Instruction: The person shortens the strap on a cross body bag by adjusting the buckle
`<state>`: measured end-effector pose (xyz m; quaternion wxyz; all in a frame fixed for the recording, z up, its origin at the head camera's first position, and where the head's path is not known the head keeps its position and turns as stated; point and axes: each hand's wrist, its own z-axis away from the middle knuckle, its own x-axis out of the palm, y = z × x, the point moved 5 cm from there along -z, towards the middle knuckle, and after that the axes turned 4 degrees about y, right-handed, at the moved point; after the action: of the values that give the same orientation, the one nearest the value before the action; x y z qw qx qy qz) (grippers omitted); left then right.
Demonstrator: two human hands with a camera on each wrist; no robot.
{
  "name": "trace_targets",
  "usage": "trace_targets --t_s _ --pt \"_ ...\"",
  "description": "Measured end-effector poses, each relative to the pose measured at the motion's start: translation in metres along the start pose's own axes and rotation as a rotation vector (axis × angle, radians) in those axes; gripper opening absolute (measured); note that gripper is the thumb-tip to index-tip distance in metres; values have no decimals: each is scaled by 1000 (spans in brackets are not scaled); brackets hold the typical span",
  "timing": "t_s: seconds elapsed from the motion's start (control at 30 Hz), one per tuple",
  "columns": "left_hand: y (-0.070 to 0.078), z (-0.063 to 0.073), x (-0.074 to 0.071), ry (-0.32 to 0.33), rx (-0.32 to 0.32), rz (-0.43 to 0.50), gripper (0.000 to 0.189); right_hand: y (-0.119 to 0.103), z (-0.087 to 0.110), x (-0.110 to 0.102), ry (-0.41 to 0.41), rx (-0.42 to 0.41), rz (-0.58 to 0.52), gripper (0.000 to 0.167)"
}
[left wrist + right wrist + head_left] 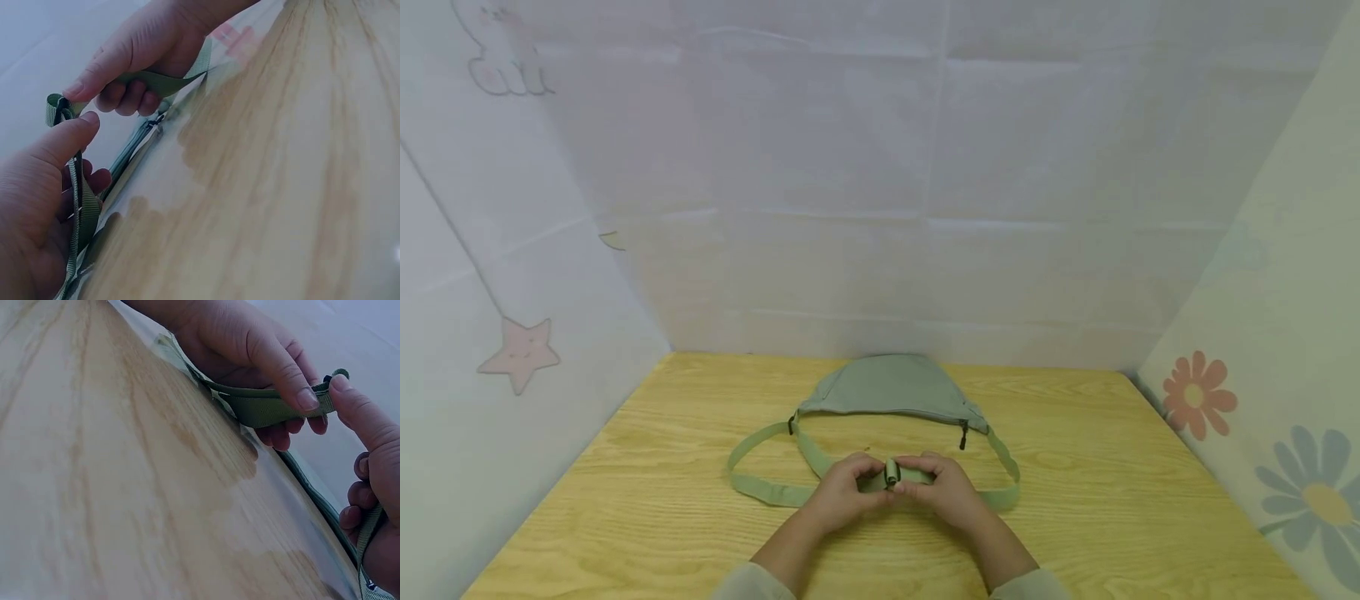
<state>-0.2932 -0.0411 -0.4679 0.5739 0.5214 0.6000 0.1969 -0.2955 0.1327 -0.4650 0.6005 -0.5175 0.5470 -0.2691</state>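
Note:
A grey-green waist bag [891,387] lies on the wooden table, its light green webbing strap [767,490] looping toward me. Both hands hold that strap at a small dark slide buckle [892,477], with webbing folded in a loop through it. My left hand [842,496] pinches the strap on the buckle's left side, between thumb and fingers. From the right, my right hand [946,493] pinches the strap beside the buckle, thumb tip close to the loop. In the left wrist view the webbing loop [51,111] stands up between the two thumbs.
A black zipper pull [963,435] hangs from the bag's right end. Another dark strap fitting [791,425] sits near its left end. The wooden table [1112,500] is bordered by a pale back wall [880,208] and side walls printed with a star and flowers.

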Motion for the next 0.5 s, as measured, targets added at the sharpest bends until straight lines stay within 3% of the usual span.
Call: trace_targets --t_s 0.23,0.5 --pt "-2 1 0 10 -15 39 33 0 1 -2 -12 -1 3 46" --pt "1 1 -4 72 -19 53 35 1 1 -5 19 2 67 50"
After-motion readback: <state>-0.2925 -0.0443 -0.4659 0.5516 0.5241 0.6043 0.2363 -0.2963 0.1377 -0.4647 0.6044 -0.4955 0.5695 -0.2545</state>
